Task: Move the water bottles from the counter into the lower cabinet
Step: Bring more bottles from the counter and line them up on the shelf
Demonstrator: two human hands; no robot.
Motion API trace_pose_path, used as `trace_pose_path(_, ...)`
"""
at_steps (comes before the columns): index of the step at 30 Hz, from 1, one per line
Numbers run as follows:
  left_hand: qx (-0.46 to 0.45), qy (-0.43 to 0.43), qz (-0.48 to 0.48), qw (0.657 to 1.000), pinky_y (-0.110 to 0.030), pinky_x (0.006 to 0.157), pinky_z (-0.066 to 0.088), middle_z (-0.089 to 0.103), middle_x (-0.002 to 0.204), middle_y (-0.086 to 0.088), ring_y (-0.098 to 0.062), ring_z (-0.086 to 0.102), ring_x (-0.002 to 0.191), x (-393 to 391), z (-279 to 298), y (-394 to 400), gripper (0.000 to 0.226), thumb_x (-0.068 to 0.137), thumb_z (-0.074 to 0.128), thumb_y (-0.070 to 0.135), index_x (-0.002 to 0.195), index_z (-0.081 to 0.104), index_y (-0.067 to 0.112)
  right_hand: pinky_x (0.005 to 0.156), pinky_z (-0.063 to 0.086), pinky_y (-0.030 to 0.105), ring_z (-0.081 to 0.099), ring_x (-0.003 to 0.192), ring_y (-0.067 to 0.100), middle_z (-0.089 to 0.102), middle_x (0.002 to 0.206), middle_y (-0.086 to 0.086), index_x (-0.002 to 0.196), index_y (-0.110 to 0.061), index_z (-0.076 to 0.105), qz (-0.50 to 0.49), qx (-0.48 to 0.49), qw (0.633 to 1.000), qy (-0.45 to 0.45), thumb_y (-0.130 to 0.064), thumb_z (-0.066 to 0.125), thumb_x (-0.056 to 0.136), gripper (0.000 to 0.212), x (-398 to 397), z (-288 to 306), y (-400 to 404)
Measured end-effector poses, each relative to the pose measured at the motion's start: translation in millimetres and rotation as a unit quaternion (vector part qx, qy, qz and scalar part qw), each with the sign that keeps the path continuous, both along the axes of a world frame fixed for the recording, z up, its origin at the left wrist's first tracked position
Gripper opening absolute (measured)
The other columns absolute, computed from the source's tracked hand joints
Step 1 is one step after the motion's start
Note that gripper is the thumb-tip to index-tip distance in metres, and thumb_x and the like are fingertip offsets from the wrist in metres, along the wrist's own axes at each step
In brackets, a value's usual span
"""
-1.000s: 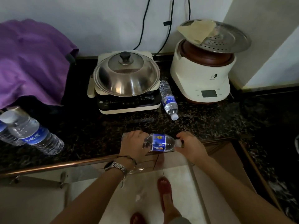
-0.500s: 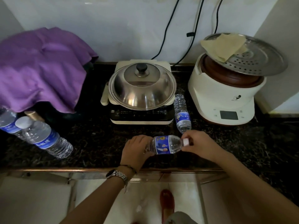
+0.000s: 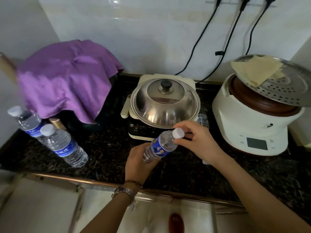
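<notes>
Both hands on one water bottle [image 3: 161, 145], held tilted over the dark counter [image 3: 107, 158], cap end up and to the R, base down-L. L hand [image 3: 139, 163] wrapped around the base end, wrist w/ a metal watch [image 3: 123, 193] just below it over the counter edge. R hand [image 3: 196, 142] pinching the neck right under the white cap [image 3: 178, 133], fingers closed on it. So both grips = closed on same bottle, blue label between the two hands. Below the grip: counter's front trim, light floor, a reddish shoe [image 3: 176, 222]. Well L of the grip: two more bottles standing on the counter, touching or nearly so, front bottle [image 3: 64, 146] w/ blue label, rear bottle [image 3: 27, 121] behind-L of it. Just behind the grip: electric hotpot [image 3: 161, 105] w/ steel domed lid, black knob. Between hotpot and the cooker to the R, just past R fingers: another clear bottle [image 3: 203, 121], mostly hidden, can't tell how it lies. R of the grip: white cooker [image 3: 252, 130] w/ display, perforated steel tray [image 3: 279, 84] on top at a tilt, yellowish cloth on it. Far L-back: purple cloth [image 3: 67, 78] draped over smth dark. Back wall: three black cords [image 3: 230, 39] running up to plugs.
</notes>
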State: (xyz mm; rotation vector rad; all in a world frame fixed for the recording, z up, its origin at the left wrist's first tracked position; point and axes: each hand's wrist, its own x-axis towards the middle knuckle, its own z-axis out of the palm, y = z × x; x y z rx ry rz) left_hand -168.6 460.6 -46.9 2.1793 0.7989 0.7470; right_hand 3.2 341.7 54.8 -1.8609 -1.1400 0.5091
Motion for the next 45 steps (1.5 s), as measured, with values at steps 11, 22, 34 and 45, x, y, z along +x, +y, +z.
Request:
trace_pose_path(11, -0.137, -0.048, 0.041, 0.989, -0.01, 0.08, 0.048, 0.062, 0.11, 0.013, 0.007, 0.059, 0.097, -21.1, 2.0, 12.8, 0.063, 0.069, 0.077, 0.034, 0.119, 0.039, 0.04, 0.082, 0.057, 0.035, 0.058, 0.101, 0.001, 0.059, 0.107, -0.011, 0.104, -0.026, 0.059, 0.056, 0.071, 0.996, -0.008, -0.013, 0.075, 0.077, 0.033, -50.5, 6.2, 56.7)
trace_pose_path(22, -0.181, -0.058, 0.049, 0.981, -0.018, 0.082, 0.05, 0.062, 0.109, 0.013, 0.001, 0.06, 0.098, -25.2, -0.1, 19.0, 0.065, 0.07, 0.079, 0.028, 0.123, 0.042, 0.027, 0.079, 0.055, 0.019, 0.056, 0.106, 0.0, 0.06, 0.114, -0.004, 0.114, -0.024, 0.058, 0.023, 0.076, 0.997, -0.014, -0.014, 0.073, 0.08, 0.038, -67.7, -3.7, 70.3)
trace_pose_path(34, -0.126, 0.008, 0.062, 0.99, -0.031, 0.082, 0.052, 0.063, 0.101, 0.005, -0.012, 0.059, 0.094, -58.7, -29.6, -22.3, 0.041, 0.072, 0.078, 0.022, 0.107, 0.059, 0.013, 0.089, 0.051, 0.023, 0.059, 0.101, 0.002, 0.064, 0.103, -0.008, 0.112, -0.028, 0.061, -0.072, -0.001, 0.997, -0.009, -0.011, 0.073, 0.08, 0.038, -47.4, -17.0, -21.1)
trace_pose_path(45, -0.099, 0.034, -0.067, 0.992, -0.026, 0.082, 0.049, 0.061, 0.099, 0.006, -0.007, 0.056, 0.091, 30.5, -19.9, -94.1, 0.028, 0.077, 0.072, 0.025, 0.101, 0.06, 0.018, 0.088, 0.053, 0.038, 0.061, 0.097, 0.013, 0.065, 0.099, -0.007, 0.104, -0.017, 0.066, -0.158, -0.073, 0.984, -0.048, -0.009, 0.075, 0.078, 0.029, 26.4, -43.4, -128.9)
